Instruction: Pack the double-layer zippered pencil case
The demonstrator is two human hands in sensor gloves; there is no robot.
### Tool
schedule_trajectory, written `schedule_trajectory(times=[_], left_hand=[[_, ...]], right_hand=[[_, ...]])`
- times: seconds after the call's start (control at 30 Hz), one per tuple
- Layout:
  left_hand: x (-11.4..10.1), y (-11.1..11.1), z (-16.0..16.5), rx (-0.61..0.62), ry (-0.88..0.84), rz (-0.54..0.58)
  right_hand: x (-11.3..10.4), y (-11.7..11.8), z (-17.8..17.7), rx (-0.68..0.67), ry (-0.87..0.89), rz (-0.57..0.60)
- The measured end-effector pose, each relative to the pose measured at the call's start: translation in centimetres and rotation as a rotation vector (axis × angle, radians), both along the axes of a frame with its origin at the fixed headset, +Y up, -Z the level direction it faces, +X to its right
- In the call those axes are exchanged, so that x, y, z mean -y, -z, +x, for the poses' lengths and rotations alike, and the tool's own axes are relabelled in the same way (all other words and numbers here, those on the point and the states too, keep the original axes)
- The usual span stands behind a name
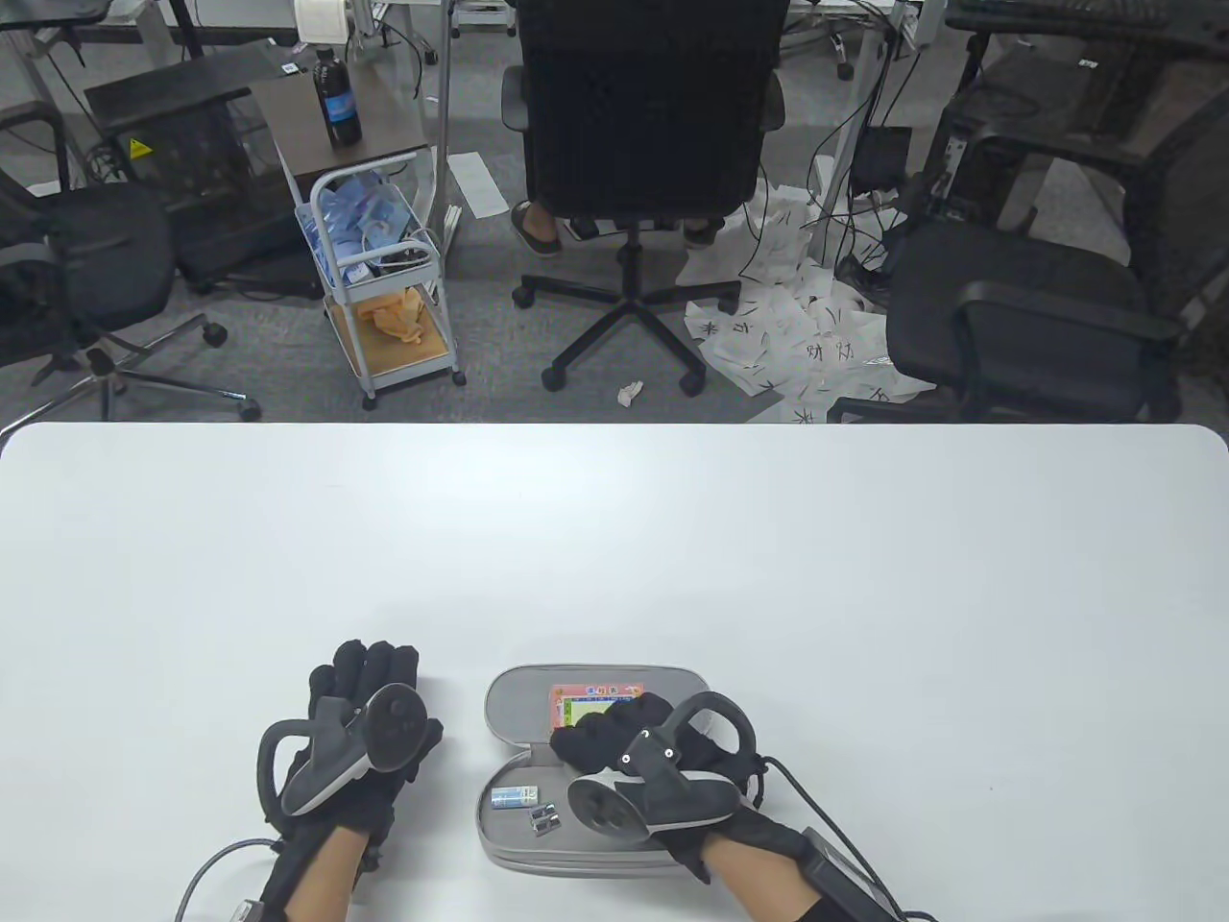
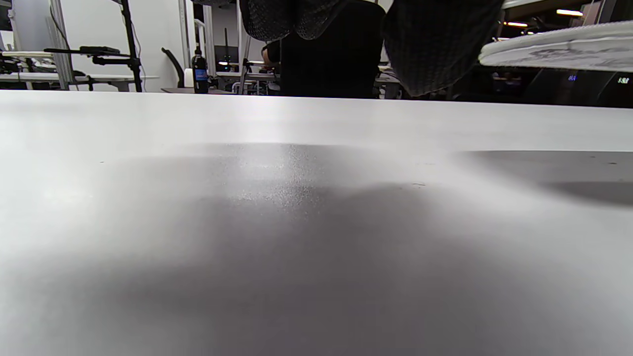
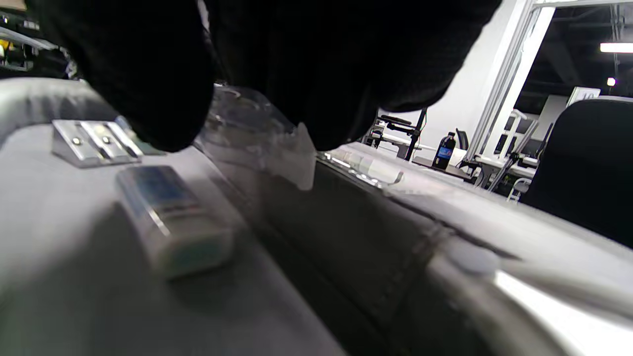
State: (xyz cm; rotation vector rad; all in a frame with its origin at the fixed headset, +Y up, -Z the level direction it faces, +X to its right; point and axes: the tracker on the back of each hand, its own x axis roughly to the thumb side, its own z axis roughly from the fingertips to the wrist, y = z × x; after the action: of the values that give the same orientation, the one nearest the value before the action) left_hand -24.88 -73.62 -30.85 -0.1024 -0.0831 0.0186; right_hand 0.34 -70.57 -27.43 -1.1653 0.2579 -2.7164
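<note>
White table (image 1: 672, 538), left hand (image 1: 360, 730) flat with straight fingers, right hand (image 1: 634, 744) fingers curled inside open pencil case (image 1: 518, 691), office chairs behind

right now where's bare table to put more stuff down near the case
Bare table runs from the case to the far edge, and everything to its right is bare too. Crowded: the near strip, with the left hand flat beside the case and the right hand inside it by the eraser and sharpener.

White table (image 1: 614, 538) carries open grey pencil case (image 1: 509, 696), lying flat just right of left hand (image 1: 360, 735) fingers. Left hand rests flat on tabletop, fingers straight. Right hand (image 1: 634, 744) fingers sit over case hinge, above case interior, not on table.
</note>
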Motion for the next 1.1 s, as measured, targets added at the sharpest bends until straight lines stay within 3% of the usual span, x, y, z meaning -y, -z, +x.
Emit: schedule_trajectory(times=[0.2,0.43,0.57,0.67,0.77,0.83,0.87,0.97,1.1], left_hand=[[0.1,0.0,0.1,0.003,0.01,-0.004],[0.0,0.0,0.2,0.012,0.001,-0.004],[0.1,0.1,-0.1,0.059,-0.078,-0.05],[0.7,0.2,-0.9,0.064,-0.347,-0.147],[2.0,0.4,-1.5,0.091,-0.647,-0.371],[2.7,0.3,-1.4,0.127,-0.721,-0.48],[3.0,0.2,-1.0,0.163,-0.679,-0.561],[2.8,-0.1,-0.1,0.238,-0.608,-0.581],[3.2,-0.3,0.6,0.233,-0.697,-0.673]], right_hand=[[0.2,-0.7,-0.3,-0.024,-0.001,0.041],[-0.6,0.0,0.5,0.008,0.041,-0.047],[-2.5,2.0,4.4,0.178,0.17,-0.039],[-2.7,4.1,8.4,0.379,0.295,-0.108],[-1.2,5.2,12.0,0.608,0.459,-0.143],[0.2,5.8,13.3,0.678,0.47,-0.249],[1.2,6.3,13.8,0.719,0.473,-0.353],[3.5,7.2,14.4,0.734,0.557,-0.599],[3.2,7.6,15.0,0.712,0.631,-0.715]])
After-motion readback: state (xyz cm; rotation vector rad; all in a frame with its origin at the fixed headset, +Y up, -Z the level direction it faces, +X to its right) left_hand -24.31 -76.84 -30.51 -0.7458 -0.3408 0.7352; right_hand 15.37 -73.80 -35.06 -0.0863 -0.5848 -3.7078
